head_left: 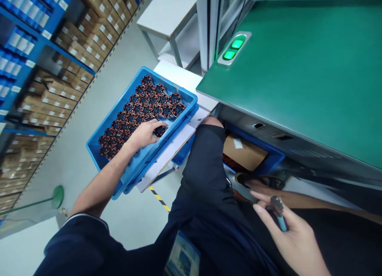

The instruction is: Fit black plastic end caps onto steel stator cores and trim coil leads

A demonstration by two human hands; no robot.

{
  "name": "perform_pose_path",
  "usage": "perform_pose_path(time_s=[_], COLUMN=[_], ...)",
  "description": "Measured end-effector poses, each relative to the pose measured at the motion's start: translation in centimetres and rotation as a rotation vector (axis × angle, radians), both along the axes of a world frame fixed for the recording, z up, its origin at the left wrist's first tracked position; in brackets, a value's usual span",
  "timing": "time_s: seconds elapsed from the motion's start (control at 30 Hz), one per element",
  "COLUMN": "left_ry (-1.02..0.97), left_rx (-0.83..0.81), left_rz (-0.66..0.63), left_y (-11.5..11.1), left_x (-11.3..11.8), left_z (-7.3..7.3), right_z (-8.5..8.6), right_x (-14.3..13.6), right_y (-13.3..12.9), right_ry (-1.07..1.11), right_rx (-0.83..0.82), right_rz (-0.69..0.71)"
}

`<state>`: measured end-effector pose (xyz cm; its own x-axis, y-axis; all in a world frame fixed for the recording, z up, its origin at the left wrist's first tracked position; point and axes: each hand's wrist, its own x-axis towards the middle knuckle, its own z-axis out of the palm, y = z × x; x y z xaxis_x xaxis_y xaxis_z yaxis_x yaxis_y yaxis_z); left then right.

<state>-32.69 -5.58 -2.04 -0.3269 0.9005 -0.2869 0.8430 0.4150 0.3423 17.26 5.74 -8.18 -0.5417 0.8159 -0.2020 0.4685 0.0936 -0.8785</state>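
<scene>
My left hand (pixel 145 134) reaches into a blue bin (pixel 135 170) on the left, its fingers closed round one black ring-shaped part (pixel 160 130) with orange-red marks. Several rows of similar parts (pixel 146 98) fill the upper and left side of the bin. Over my lap at the lower right, my right hand (pixel 288 224) holds a small tool (pixel 280 216) with a light blue handle and a dark metal head, between thumb and fingers.
A green worktop (pixel 304 77) with two lit green buttons (pixel 233 49) spans the upper right. Beneath it a blue crate (pixel 276 158) holds cardboard. The bin rests on a white stand (pixel 167 158). Shelves of boxes (pixel 86 45) stand at upper left.
</scene>
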Motion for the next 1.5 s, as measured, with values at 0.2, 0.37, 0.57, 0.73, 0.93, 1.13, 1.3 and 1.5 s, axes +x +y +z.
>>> perform_pose_path(time_s=[0.2,0.37,0.57,0.73,0.93,1.13,1.3,1.5], left_ry=[-0.212,-0.290,-0.355,-0.376,-0.315,-0.233,-0.136,0.016], left_rx=[0.159,0.330,0.435,0.476,0.466,0.429,0.373,0.284], left_rz=[0.160,0.297,0.353,0.345,0.275,0.229,0.174,0.156], left_y=[-0.1,0.4,-0.1,-0.3,0.4,-0.3,-1.0,-0.9], left_x=[-0.3,0.6,1.6,1.7,1.7,2.0,3.4,4.5], left_z=[-3.0,-5.7,-7.0,-7.5,-7.9,-6.8,-4.7,-3.7], right_z=[-0.6,-1.6,-2.7,0.7,5.2,4.3,2.9,2.8], right_x=[-0.9,-2.2,-4.0,-8.7,-23.1,-39.1,-47.4,-40.9], right_y=[-0.7,-1.3,-1.0,0.9,3.9,5.8,6.0,4.9], right_ry=[-0.051,-0.117,-0.184,-0.128,-0.026,-0.007,-0.007,0.078], right_rx=[-0.126,-0.204,-0.295,-0.176,0.338,0.606,0.658,0.604], right_rz=[-0.016,0.066,0.268,0.476,0.652,0.797,0.923,0.811])
